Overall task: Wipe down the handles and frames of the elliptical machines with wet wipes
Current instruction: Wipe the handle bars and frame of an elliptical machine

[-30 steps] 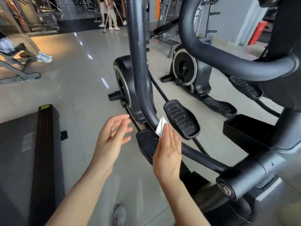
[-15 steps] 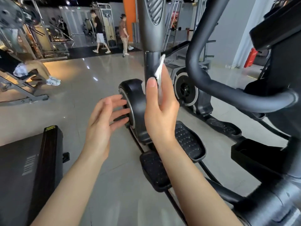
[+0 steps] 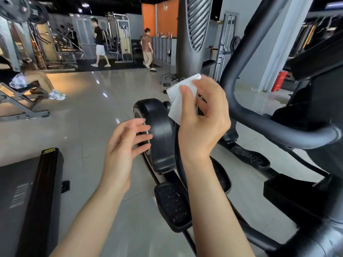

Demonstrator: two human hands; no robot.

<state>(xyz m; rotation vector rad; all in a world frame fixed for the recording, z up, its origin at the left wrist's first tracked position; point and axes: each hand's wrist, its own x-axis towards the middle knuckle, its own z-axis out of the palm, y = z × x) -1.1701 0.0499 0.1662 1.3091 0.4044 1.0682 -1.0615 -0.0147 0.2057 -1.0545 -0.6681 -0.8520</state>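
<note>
Glossy grey floor tiles (image 3: 92,127) stretch across a gym hall toward an orange wall (image 3: 157,19), catching streaks of ceiling light, with a wide open lane running between the machines in the foreground and the weight stations at the back. At centre, a person's right hand (image 3: 202,123) pinches a folded white wet wipe (image 3: 181,98) between thumb and curled fingers, holding it against the lower end of an elliptical machine's upright handle (image 3: 193,34), just above the black flywheel housing (image 3: 159,134). The left hand (image 3: 124,145) hovers beside that housing, fingers relaxed and spread, gripping nothing. A ridged foot pedal (image 3: 172,206) sits below the forearms, and a curved grey frame tube (image 3: 259,119) sweeps along the right edge. At lower left, the dark edge of a treadmill (image 3: 35,197) borders the open floor. Farther off, two people (image 3: 100,41) stand near the cable machines, and another sits on an incline bench (image 3: 20,101) at far left.
</note>
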